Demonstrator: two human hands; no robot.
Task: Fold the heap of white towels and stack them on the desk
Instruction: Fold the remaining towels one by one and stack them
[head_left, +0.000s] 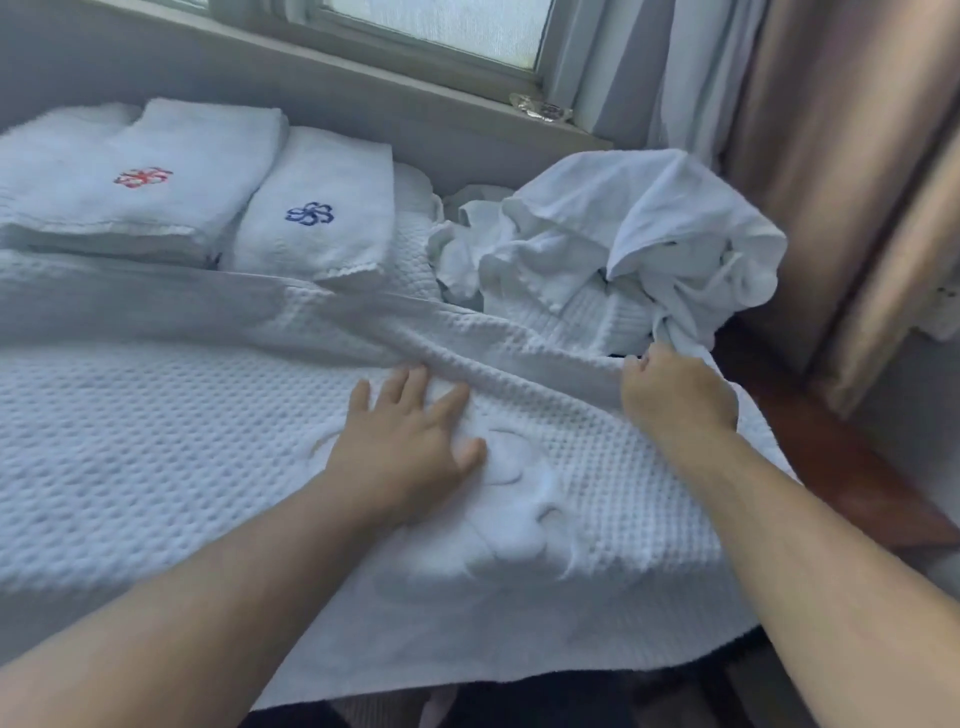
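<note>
head view: a big bumpy towel (182, 441) on the surface (841, 467)

the big bumpy towel is white and spread wide over the surface. its near edge hangs over the front. a raised flower shape sits in the middle of it. a long fold runs across it from left to right. dark brown wood of the surface shows at the right side.

the left hand (410, 441) lies flat on the towel, just below the fold. its fingers are straight and spread out, and it presses on the cloth.

the right hand (675, 395) is off to the right, apart from the left hand. its fingers are curled tight round a bunch of white cloth. this looks like the right end of the fold, but the cloth is all scrunched up there, so it is hard to be sure.

just behind the right hand sits the heap (623, 244) of white towels, all crumpled, at the back right by the curtain (831, 156).

at the back left two folded towels lie side by side, touching. the red flower towel (171, 150) is on the left. the blue flower towel (322, 171) is on the right. the window (441, 31) is behind them.
</note>
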